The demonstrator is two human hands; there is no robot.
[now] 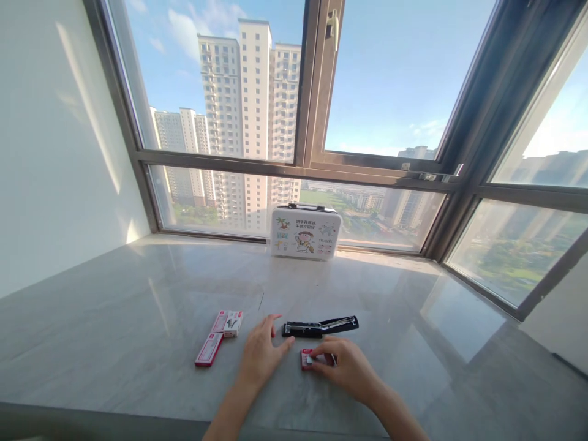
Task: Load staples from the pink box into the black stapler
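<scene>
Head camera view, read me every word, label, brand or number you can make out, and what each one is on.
"TRAVEL": right side of the white case.
Chinese characters, two lines atop that case: too blurred to quote surely.
Print on the small boxes beside the left hand: too small to read.
Print on the red box at the right hand: too small.

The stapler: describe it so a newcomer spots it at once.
In front of the window stands a white case. Nearer, on the grey counter beyond the right hand, lies the stapler. Long, black and opened out, it differs from the red-and-white boxes.
</scene>
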